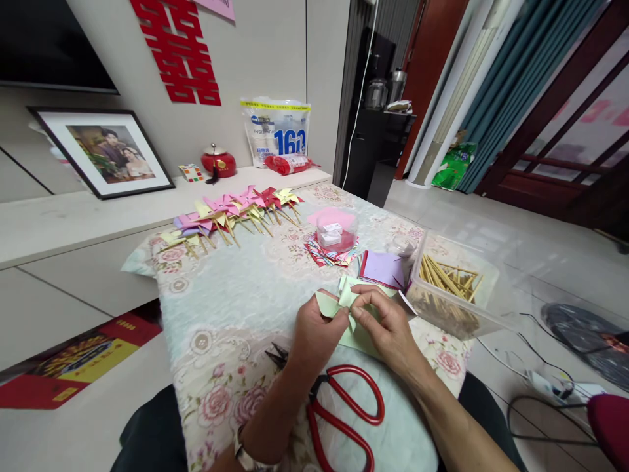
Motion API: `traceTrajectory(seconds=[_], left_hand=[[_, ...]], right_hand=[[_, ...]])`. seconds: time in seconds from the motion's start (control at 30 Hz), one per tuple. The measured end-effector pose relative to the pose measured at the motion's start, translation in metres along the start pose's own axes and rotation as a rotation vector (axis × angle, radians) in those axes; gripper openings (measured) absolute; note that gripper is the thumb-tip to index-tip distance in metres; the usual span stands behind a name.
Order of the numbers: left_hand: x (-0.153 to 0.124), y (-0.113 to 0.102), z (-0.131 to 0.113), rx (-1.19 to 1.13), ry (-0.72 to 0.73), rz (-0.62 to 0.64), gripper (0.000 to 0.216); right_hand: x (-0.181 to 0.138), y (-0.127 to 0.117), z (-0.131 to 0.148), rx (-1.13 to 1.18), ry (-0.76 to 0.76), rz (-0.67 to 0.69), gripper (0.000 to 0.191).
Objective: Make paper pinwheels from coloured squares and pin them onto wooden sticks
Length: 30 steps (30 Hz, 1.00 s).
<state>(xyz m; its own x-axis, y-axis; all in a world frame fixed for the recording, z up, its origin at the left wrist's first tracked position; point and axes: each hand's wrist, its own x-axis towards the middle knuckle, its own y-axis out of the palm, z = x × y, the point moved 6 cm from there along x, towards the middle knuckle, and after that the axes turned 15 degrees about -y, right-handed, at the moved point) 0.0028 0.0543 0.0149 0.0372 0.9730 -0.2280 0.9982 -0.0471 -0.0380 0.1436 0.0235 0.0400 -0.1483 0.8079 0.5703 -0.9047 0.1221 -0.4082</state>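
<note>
Between my two hands is a pale green paper pinwheel, its corners folded toward the middle. My left hand grips it from the left, fingers closed round the paper. From the other side my right hand pinches the pinwheel's centre between thumb and fingertips; whether something small is in that pinch is hidden. Under my hands lie more green paper sheets. Red-handled scissors rest on the cloth below my left wrist, and the dark tips of a tool show beside my left forearm.
Finished pinwheels on sticks lie in a row at the table's far left. A clear tub stands on patterned paper squares. Purple paper squares lie beside a plastic box of wooden sticks at right. Cables cross the floor.
</note>
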Motion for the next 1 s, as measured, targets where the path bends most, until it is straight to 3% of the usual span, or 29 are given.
traceTrajectory(seconds=[0.27, 0.43, 0.5, 1.0], left_hand=[[0.004, 0.001, 0.008, -0.088, -0.052, 0.066, 0.015], [0.004, 0.005, 0.012, -0.146, -0.091, 0.135, 0.018], [0.004, 0.006, 0.013, -0.172, -0.105, 0.157, 0.018], [0.005, 0.007, 0.017, -0.196, -0.157, 0.131, 0.018]], right_hand=[[-0.003, 0.0, -0.008, 0.123, 0.046, -0.096, 0.004], [-0.008, 0.002, -0.02, 0.252, 0.145, -0.143, 0.05], [-0.009, 0.004, -0.022, 0.313, 0.19, -0.139, 0.06], [-0.007, 0.005, -0.023, 0.411, 0.275, -0.242, 0.052]])
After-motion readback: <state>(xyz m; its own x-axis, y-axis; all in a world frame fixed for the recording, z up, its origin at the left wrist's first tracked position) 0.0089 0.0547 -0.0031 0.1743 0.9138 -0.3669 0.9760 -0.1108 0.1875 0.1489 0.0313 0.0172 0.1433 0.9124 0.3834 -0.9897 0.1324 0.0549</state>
